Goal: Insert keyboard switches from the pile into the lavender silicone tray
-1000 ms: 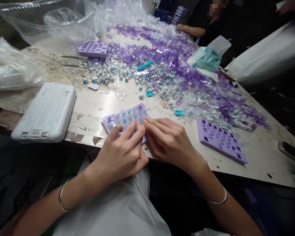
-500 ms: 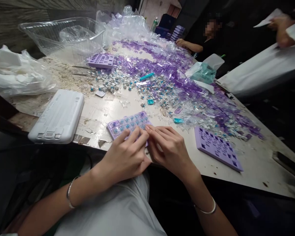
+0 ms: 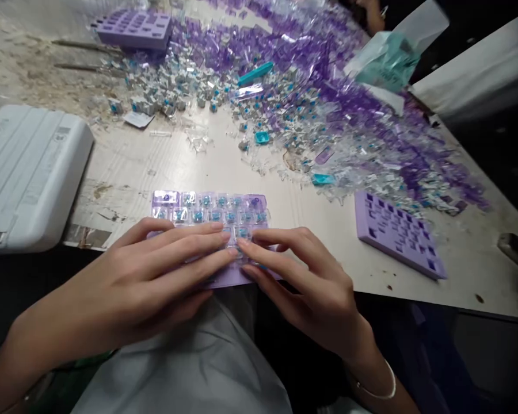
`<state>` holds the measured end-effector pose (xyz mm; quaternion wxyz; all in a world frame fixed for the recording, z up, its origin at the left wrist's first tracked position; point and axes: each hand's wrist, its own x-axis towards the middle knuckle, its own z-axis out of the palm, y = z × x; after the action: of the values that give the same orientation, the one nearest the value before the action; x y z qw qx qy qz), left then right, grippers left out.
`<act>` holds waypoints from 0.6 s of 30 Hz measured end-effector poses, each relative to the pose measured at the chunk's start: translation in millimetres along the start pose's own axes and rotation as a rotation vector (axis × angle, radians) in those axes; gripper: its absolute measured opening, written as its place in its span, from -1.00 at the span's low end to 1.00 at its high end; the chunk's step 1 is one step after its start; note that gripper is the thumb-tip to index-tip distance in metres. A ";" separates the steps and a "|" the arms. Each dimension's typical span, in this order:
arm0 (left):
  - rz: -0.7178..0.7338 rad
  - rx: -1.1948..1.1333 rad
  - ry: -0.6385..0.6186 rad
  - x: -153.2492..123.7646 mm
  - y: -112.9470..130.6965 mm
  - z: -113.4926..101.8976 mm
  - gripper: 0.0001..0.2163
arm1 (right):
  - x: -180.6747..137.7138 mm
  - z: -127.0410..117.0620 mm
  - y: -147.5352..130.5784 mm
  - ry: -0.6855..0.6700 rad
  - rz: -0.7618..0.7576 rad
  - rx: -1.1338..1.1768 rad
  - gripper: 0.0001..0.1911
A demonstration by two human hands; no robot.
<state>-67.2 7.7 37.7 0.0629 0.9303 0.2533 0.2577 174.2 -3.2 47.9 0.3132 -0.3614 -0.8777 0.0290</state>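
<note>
A purple keypad plate [image 3: 228,278] lies at the table's front edge, bearing rows of clear square keycaps [image 3: 216,216] with blue key switches under them. Purple caps sit at its top corners. My left hand [image 3: 155,276] rests flat across the plate's left and middle, its fingers stretched out and covering the lower rows. From the right, my right hand [image 3: 302,276] reaches onto the lower rows, its index finger and thumb drawn together at the keycaps. Whatever is between those two fingertips is too small to make out.
A purple plate with square holes [image 3: 399,236] lies to the right, another such plate [image 3: 133,29] at the back left. Loose switches [image 3: 164,86] and purple caps [image 3: 293,52] spread behind. A white power bank [image 3: 30,172] stands left; a teal-printed bag [image 3: 388,63] lies back right.
The view has come closer and tipped down. The keypad plate now lies straighter before me. My left hand has gone from curled fingers to lying flat; my right fingertips have shifted onto the lower rows.
</note>
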 end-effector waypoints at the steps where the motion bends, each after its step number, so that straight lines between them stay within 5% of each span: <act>1: -0.002 0.008 0.002 -0.3 1.0 -1.0 -0.61 | -1.0 0.9 -1.3 0.006 0.021 0.015 -0.76; 12: -0.058 0.179 0.106 9.6 15.9 11.3 -0.60 | 1.7 1.3 -5.9 0.052 0.191 0.120 -0.80; 18: -0.049 0.211 0.152 5.7 16.7 15.6 -0.56 | 3.4 0.2 -6.2 0.016 0.121 0.032 -0.81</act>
<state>-47.6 -3.7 31.0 -0.0481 0.9031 0.3058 0.2977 168.5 -5.5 51.3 0.3235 -0.4091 -0.8512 0.0592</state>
